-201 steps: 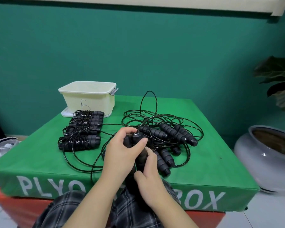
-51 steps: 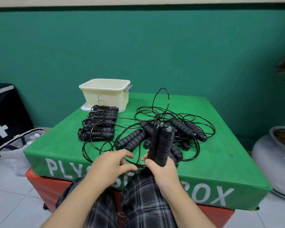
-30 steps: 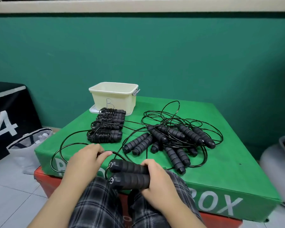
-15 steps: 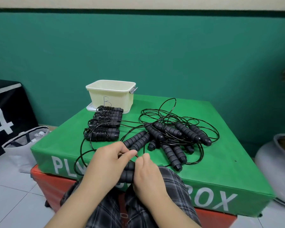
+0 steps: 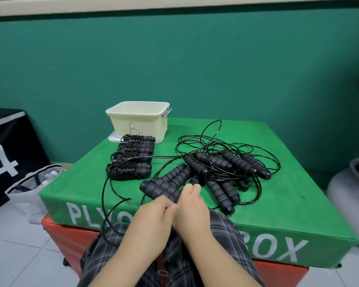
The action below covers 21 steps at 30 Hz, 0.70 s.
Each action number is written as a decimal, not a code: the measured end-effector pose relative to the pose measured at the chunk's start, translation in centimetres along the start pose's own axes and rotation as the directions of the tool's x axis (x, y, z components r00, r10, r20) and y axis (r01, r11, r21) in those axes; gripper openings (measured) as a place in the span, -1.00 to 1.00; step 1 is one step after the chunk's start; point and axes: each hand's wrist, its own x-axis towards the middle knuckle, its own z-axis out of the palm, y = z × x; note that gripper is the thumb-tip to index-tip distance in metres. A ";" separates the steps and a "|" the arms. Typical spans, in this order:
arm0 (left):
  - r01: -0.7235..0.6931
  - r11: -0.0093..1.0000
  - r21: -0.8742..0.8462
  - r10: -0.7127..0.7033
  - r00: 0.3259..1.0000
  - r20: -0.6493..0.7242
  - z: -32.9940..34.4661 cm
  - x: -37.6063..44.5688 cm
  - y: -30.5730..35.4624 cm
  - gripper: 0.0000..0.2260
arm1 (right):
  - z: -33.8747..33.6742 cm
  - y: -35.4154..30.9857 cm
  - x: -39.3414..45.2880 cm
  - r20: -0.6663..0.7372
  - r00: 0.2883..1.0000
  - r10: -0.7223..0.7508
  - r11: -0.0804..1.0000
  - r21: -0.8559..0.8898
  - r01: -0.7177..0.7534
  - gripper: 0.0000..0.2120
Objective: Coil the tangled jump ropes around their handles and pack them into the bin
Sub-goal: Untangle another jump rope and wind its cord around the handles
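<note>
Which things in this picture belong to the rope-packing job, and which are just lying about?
Job: held handle pair, tangled ropes, coiled bundles, bin, left hand, right hand.
Lying about: white bag, grey pot, black box.

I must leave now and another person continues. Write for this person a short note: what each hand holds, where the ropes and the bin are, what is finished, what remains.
Right hand grips a pair of handles held side by side, pointing up-left.
Left hand is closed right beside it, seemingly pinching the cord, which loops down over the box edge, unwound.
Done: four coiled ropes in a row before the bin.
Left: wind this rope, then the tangled pile on the green box; nothing visibly packed into the bin.
</note>
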 end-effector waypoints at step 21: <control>0.137 0.857 -0.496 -0.045 0.980 0.195 4.2 0.4 -7.0 -0.75 | -2.0 1.0 -1.8 0.140 0.990 0.037 0.850 0.517 -0.105 -0.71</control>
